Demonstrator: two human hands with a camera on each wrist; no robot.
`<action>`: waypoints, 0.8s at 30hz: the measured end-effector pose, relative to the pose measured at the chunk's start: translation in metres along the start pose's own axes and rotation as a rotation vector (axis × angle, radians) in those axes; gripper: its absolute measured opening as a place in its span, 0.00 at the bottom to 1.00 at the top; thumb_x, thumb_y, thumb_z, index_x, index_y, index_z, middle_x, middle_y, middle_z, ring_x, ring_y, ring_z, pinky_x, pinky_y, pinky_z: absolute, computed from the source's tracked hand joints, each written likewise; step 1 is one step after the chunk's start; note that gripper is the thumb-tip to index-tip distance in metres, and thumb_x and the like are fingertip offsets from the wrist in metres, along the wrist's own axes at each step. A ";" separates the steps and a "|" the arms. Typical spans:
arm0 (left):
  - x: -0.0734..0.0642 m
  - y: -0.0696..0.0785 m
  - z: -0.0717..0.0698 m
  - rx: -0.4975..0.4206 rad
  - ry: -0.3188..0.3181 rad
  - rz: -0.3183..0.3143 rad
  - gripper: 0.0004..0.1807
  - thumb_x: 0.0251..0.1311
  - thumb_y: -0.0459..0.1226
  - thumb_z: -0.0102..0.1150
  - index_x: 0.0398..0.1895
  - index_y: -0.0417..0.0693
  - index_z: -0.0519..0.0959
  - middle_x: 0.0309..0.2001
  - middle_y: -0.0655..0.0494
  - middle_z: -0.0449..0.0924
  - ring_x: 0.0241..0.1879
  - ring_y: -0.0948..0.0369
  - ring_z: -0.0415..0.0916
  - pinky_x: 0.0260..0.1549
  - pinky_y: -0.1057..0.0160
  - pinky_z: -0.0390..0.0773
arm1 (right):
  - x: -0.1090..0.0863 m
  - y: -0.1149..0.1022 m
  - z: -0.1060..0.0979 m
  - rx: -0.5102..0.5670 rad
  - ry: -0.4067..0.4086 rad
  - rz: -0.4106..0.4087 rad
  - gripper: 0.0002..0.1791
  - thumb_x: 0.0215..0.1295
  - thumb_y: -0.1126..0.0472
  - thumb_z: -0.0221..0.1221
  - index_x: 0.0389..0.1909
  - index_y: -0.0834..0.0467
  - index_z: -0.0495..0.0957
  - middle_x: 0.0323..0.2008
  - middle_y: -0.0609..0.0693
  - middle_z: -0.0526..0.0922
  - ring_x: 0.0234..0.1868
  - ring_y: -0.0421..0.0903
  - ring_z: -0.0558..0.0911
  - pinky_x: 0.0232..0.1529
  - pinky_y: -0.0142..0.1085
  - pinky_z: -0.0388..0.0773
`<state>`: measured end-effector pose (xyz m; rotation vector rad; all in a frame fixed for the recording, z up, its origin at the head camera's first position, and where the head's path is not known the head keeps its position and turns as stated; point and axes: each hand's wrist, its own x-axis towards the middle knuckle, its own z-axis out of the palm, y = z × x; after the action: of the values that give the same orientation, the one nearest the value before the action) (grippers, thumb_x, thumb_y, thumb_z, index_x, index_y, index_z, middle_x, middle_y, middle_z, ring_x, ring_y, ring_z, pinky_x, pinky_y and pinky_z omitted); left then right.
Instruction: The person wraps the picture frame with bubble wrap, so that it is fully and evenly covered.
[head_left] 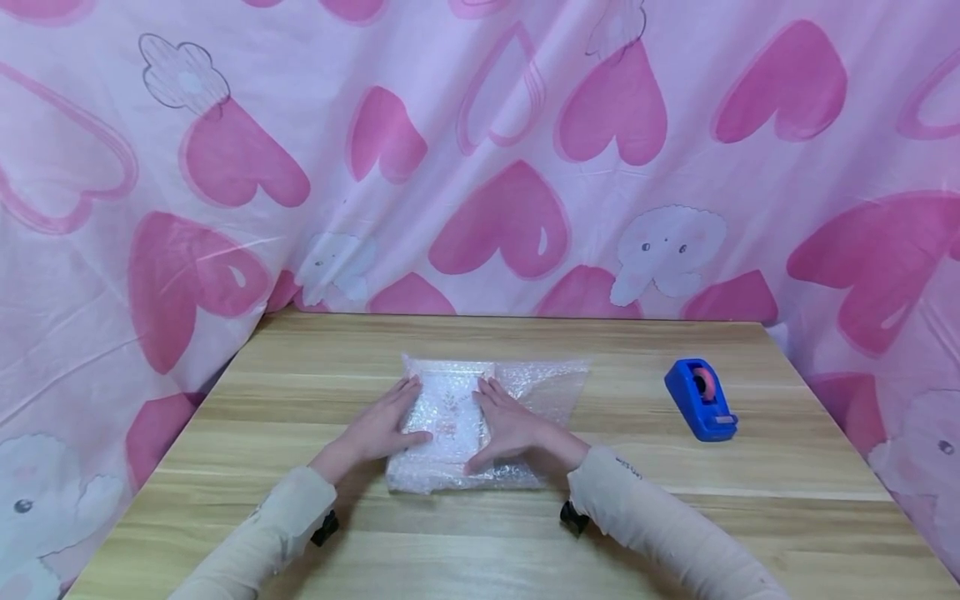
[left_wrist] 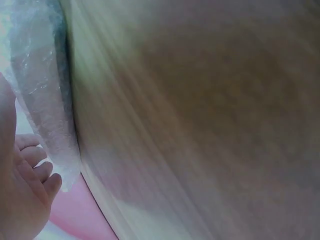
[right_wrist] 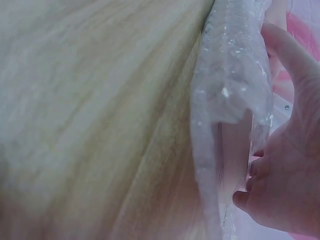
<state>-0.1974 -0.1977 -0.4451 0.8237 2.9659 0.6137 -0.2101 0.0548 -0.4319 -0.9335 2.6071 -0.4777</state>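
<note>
A flat rectangular item (head_left: 450, 408) with a pale border and a faint print lies on the table under clear bubble wrap (head_left: 551, 383). My left hand (head_left: 381, 421) rests along its left side, fingers extended forward and thumb across the wrap. On the other side, my right hand (head_left: 513, 425) presses on the wrap near the item's right edge, thumb spread toward me. The left wrist view shows the wrapped side (left_wrist: 42, 85) beside the hand's fingers. In the right wrist view, wrap (right_wrist: 230, 65) covers part of a pale straight edge (right_wrist: 235, 150).
A blue tape dispenser (head_left: 701, 400) with a pinkish roll stands on the wooden table (head_left: 600, 550), to the right of the wrap. Loose bubble wrap spreads right from the item. A pink heart-patterned curtain (head_left: 495, 225) hangs behind the table and along both sides.
</note>
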 end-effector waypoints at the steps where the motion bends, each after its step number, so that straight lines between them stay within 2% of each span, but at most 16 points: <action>1: 0.000 0.000 0.000 0.014 -0.002 0.006 0.47 0.51 0.57 0.57 0.65 0.34 0.56 0.68 0.41 0.50 0.67 0.46 0.47 0.62 0.47 0.55 | 0.000 0.000 0.000 0.001 0.001 -0.001 0.70 0.32 0.28 0.63 0.69 0.64 0.42 0.70 0.60 0.34 0.70 0.54 0.35 0.68 0.46 0.41; 5: 0.001 -0.002 -0.003 0.015 -0.069 0.013 0.51 0.49 0.61 0.56 0.66 0.34 0.55 0.69 0.42 0.48 0.68 0.47 0.45 0.63 0.48 0.53 | 0.001 0.000 0.002 0.006 0.005 -0.001 0.70 0.32 0.28 0.63 0.69 0.64 0.42 0.70 0.60 0.34 0.70 0.54 0.35 0.67 0.46 0.41; 10: 0.005 -0.007 -0.007 -0.080 -0.163 0.005 0.58 0.41 0.62 0.61 0.67 0.34 0.50 0.70 0.42 0.42 0.69 0.47 0.39 0.65 0.49 0.47 | 0.000 0.001 0.002 0.017 0.012 0.003 0.71 0.31 0.28 0.64 0.69 0.63 0.41 0.70 0.60 0.34 0.70 0.53 0.35 0.67 0.46 0.41; 13: 0.005 -0.008 -0.008 -0.107 -0.175 0.008 0.60 0.39 0.62 0.63 0.68 0.34 0.49 0.70 0.41 0.41 0.69 0.46 0.37 0.65 0.48 0.46 | 0.000 0.001 0.002 0.014 0.012 0.005 0.70 0.32 0.28 0.64 0.69 0.63 0.41 0.70 0.60 0.34 0.70 0.53 0.35 0.68 0.46 0.41; 20: 0.003 -0.009 -0.004 -0.101 -0.173 0.021 0.61 0.40 0.64 0.61 0.68 0.34 0.46 0.70 0.41 0.37 0.69 0.47 0.34 0.65 0.49 0.44 | 0.001 0.001 0.002 0.013 0.011 0.000 0.70 0.32 0.28 0.64 0.69 0.63 0.42 0.70 0.60 0.34 0.70 0.53 0.35 0.67 0.46 0.42; 24: 0.004 -0.008 -0.005 -0.095 -0.174 0.022 0.60 0.40 0.64 0.61 0.68 0.36 0.48 0.70 0.42 0.38 0.69 0.47 0.35 0.65 0.48 0.45 | 0.002 0.002 0.003 0.015 0.012 0.001 0.70 0.32 0.29 0.64 0.69 0.63 0.41 0.70 0.60 0.34 0.70 0.53 0.34 0.67 0.46 0.41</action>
<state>-0.2058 -0.2041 -0.4429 0.8556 2.7525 0.6425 -0.2115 0.0546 -0.4357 -0.9269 2.6108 -0.5039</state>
